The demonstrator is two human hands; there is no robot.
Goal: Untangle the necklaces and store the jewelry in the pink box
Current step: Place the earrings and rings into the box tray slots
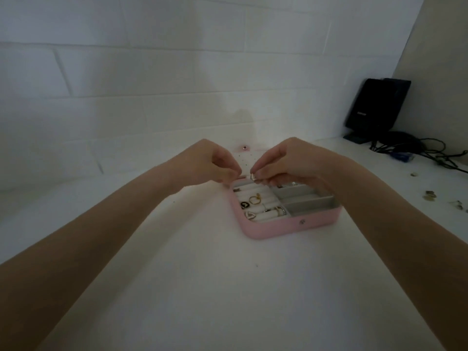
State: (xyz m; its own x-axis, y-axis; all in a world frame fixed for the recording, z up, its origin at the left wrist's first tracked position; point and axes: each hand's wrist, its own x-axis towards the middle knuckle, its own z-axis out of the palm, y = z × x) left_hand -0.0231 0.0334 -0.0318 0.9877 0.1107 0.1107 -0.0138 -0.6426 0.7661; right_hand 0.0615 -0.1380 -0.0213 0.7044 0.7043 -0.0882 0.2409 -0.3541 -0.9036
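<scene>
Two bare hands met near the middle of the frame, just above the far edge of the pink box (278, 228). The right hand (291, 160) had its fingers curled in tight, thumb and forefinger pinching a small pale, metallic piece of jewelry (253, 177); whether it was a ring, an earring or a clasp could not be told. The left hand (210, 160) was curled the same way, its fingertips (234, 173) drawn together just left of that piece, but whether they touched it or held a fine chain of their own was too small and dim to tell. The box lay open on the white table (202, 287), right of centre, its lid (247, 158) leaning back behind the hands with a snap at its upper edge. In the left half of the box, white ring rolls held a gold ring (254, 199), a black round piece (245, 205) and a few other pieces lower down. The grey compartments (310, 201) on the right looked mostly bare, with something shiny in the farthest one under the right hand. At the right edge of the frame, loose small pieces (430, 195) lay scattered on the table. In the upper right stood a black device (374, 110) with dark cables (417, 148) trailing beside it.
</scene>
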